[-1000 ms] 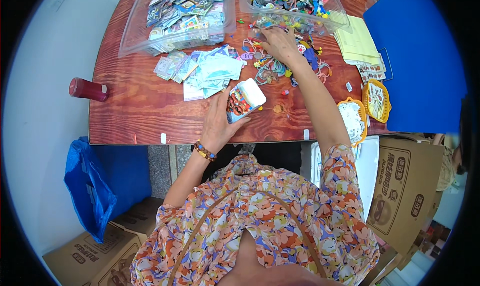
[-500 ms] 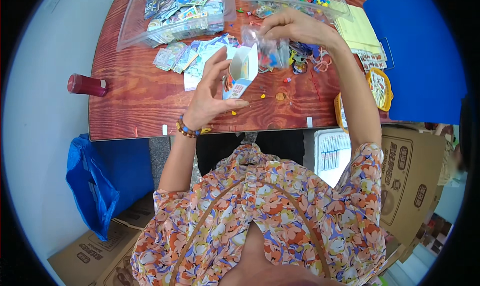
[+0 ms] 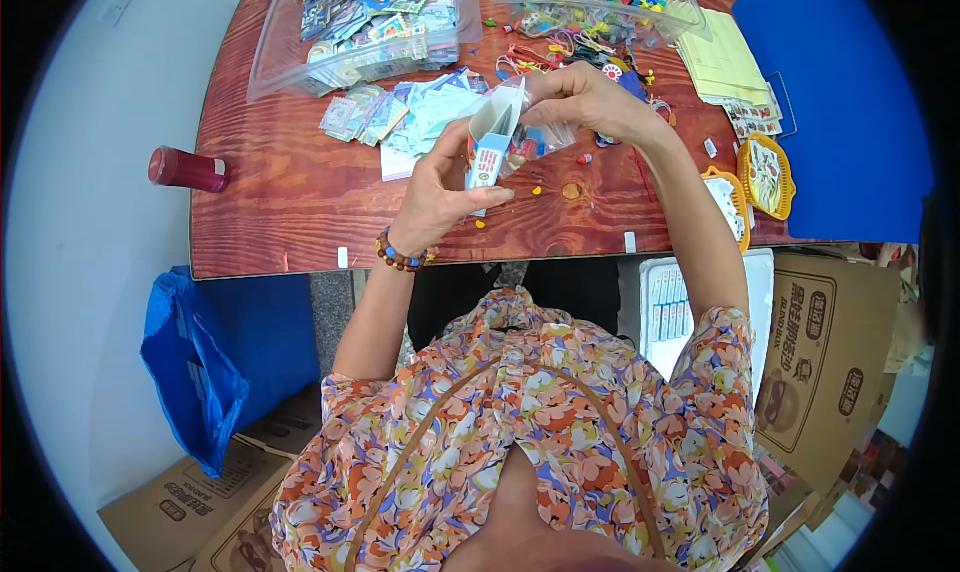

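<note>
My left hand is closed round a small white and light-blue cardboard box, tilted with its open top toward the far side. Just right of the box, my right hand pinches a clear plastic bag with small coloured pieces inside. The bag hangs against the box's right side, partly hidden by my fingers and the box. Beyond my left hand lies a loose pile of cards. Past my right hand is a heap of small colourful trinkets and bands.
Two clear plastic bins, one of cards and one of trinkets, stand at the back. Yellow paper sheets and yellow baskets are on the right. A dark red cup lies at the left. Small yellow bits dot the wooden table.
My right hand has brought the plastic bag down and left, up against the box. The box has turned more upright in my left hand. The whole view has shifted slightly.
</note>
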`<state>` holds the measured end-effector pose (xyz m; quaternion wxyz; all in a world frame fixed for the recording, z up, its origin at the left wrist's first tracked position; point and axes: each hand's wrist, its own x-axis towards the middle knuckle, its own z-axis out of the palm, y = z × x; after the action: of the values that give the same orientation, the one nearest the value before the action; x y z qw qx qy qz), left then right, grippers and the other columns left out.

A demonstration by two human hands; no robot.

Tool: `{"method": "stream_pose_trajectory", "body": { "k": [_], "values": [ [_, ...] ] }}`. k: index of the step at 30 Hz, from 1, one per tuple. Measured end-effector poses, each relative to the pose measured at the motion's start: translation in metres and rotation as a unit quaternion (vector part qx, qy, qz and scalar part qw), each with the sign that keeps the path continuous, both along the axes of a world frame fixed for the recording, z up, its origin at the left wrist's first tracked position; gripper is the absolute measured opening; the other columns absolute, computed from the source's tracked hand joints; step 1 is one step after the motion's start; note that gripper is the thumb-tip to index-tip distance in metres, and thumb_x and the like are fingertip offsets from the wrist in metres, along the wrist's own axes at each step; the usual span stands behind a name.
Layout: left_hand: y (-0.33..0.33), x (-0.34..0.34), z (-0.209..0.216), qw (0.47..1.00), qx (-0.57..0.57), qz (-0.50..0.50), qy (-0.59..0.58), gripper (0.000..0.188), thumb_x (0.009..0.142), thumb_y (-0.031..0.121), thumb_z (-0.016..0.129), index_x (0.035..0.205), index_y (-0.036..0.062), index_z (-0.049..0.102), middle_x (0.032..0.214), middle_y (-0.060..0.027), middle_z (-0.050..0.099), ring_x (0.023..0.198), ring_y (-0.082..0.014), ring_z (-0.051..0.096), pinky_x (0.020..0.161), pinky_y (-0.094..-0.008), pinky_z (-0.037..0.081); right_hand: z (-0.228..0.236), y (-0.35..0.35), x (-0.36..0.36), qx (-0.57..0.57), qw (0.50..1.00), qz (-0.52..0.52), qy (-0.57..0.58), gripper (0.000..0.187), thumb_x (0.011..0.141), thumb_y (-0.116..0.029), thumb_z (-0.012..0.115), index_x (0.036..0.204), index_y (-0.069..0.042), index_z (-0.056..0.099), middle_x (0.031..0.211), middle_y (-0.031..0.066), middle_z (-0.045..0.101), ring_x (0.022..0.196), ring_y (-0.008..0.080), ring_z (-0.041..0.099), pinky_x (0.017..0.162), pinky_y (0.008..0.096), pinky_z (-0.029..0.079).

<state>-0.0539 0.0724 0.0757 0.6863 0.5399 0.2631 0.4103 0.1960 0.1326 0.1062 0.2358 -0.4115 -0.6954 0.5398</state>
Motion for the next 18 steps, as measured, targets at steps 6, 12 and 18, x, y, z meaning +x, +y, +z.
{"method": "stream_pose_trajectory", "body": {
  "k": [6,12,18],
  "values": [
    [0.002,-0.008,-0.008,0.999,0.017,-0.005,0.039,0.076,0.074,0.003,0.080,0.141,0.0004,0.044,0.135,-0.0057,0.049,0.122,-0.0172,0.054,0.102,-0.0360,0.047,-0.001,-0.018,-0.007,-0.036,0.992,-0.060,0.108,0.017,0.088,-0.009,0.067,0.102,-0.007,0.076,0.075,-0.0017,0.068,0.056,0.0029,0.052,0.049,0.0210,0.039],
    [0.000,-0.012,-0.018,0.979,-0.123,-0.036,-0.157,0.079,0.074,0.016,0.080,0.141,-0.0014,0.042,0.135,-0.0119,0.053,0.122,-0.0229,0.055,0.107,-0.0516,0.046,-0.012,-0.023,0.015,-0.011,0.992,-0.058,0.115,0.020,0.086,0.004,0.059,0.092,-0.004,0.076,0.077,0.0008,0.067,0.061,0.0052,0.057,0.054,0.0215,0.043],
    [-0.003,0.000,-0.011,0.954,-0.153,-0.150,-0.208,0.079,0.080,0.019,0.077,0.143,-0.0040,0.035,0.138,-0.0140,0.052,0.123,-0.0259,0.056,0.107,-0.0503,0.045,-0.018,-0.029,0.007,0.149,0.987,-0.005,0.058,0.021,0.082,0.008,0.056,0.091,-0.001,0.074,0.085,0.0047,0.069,0.081,0.0113,0.063,0.073,0.0258,0.049]
  ]
}}
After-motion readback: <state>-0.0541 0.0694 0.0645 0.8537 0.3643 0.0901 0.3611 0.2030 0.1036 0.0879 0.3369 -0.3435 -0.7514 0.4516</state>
